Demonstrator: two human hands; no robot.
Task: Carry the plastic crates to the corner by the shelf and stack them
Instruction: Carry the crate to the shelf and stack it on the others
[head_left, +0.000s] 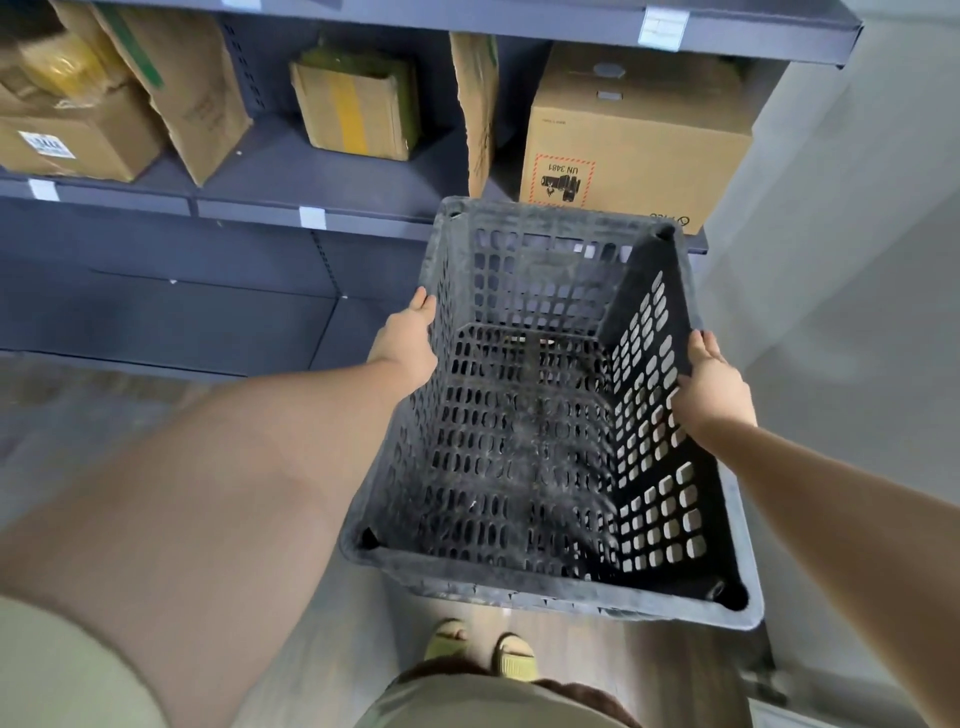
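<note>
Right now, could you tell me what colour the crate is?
Black crate, clearest in the head view.

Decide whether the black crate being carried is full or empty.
Empty: through the black crate's open top, only its bare perforated floor and walls show.

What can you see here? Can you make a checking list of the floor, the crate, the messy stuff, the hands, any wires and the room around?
Surface: grey floor, with the person's feet in sandals on it.
Job's things: one black perforated plastic crate, empty, held up in front of the shelf; no second crate or stack can be seen.
Clutter: cardboard boxes on the shelf, including a large one with a UN 3481 label and a yellow-taped one.
Hands: left hand holds the crate's left rim; right hand holds the right rim.
Cables: nothing seen.
Surroundings: pale wall to the right of the shelf, forming a corner.
</note>
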